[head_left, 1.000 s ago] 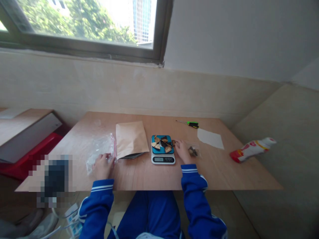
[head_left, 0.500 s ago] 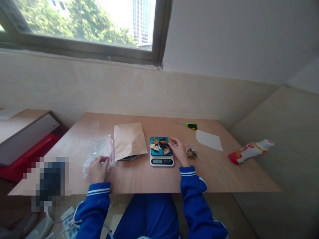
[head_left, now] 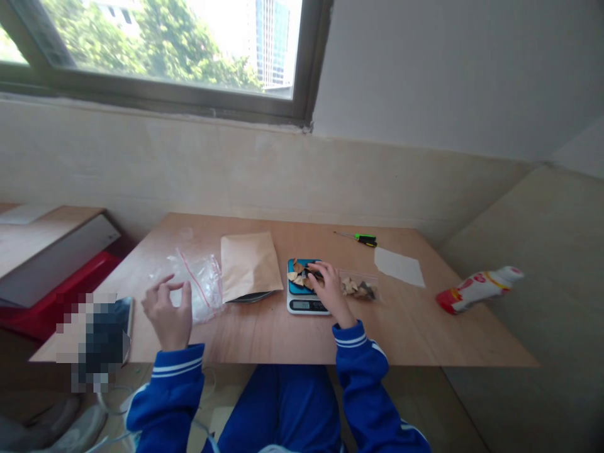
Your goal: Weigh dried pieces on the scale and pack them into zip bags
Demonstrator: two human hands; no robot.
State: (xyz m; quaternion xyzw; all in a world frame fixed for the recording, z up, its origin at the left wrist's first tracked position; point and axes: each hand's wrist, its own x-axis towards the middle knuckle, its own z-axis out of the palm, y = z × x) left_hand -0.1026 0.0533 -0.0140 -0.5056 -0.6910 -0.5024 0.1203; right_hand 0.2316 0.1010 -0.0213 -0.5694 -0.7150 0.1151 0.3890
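**benchlurker:** Head cam view, so what's each hand doing? I see a small digital kitchen scale with a blue top (head_left: pixel 304 292) sitting about mid-table, a bit toward the front edge of the light plywood tabletop (head_left: pixel 425 327).

**packrat_22:** Right hand (head_left: pixel 330 292) is lying over the right half of that scale, fingers curled down onto the pile of tan and dark triangular chips (head_left: pixel 301 275) on the platform. Can't tell whether it's actually pinching a chip or only touching them, the fingertips are too small to make out. Left hand (head_left: pixel 167 311) is lifted near the front-left part of the table, fingers loosely spread, thumb and index close together. Looks like it's holding nothing.

**benchlurker:** And the bags?

**packrat_22:** Clear zip bag with a red seal strip (head_left: pixel 195 286) lies crumpled just beyond the left hand. Flat brown kraft paper pouch (head_left: pixel 248 264) sits between it and the scale. Just right of the scale there's a small clear bag with more chips inside (head_left: pixel 358 288).

**benchlurker:** Back edge?

**packrat_22:** Green-handled screwdriver (head_left: pixel 361 238) near the back edge, white paper sheet (head_left: pixel 399 267) in front of it. White and red plastic bottle (head_left: pixel 479 286) lying on its side off the right edge.
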